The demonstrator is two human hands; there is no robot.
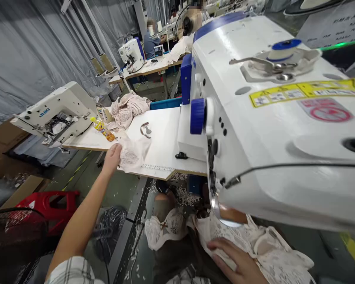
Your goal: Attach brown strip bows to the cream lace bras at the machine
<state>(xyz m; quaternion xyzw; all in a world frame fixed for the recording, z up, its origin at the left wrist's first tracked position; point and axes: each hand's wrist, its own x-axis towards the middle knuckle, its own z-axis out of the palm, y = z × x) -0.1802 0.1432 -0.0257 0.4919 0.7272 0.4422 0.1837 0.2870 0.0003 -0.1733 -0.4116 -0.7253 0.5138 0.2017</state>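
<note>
My left hand (113, 157) reaches out to the front edge of the white table, its fingers closed on the side of a pale pink lace bra (133, 154). That bra lies partly on the table top, and the fingertips are partly hidden. Low in the view, my right hand (238, 260) rests with fingers stretched out over pale lace bras (266, 240) on my lap. Another lace bra (165, 228) with a small brown bow lies across my knee. Above the lap stands a large white sewing machine (236, 118), its needle area hidden from here.
On the table (165, 126) are a yellow-capped bottle (103, 129), thread snips (146, 130) and a heap of pale garments (128, 110). A JUKI machine (68, 110) stands left. A red stool (53, 209) is on the floor. A person (152, 41) sits at a far machine.
</note>
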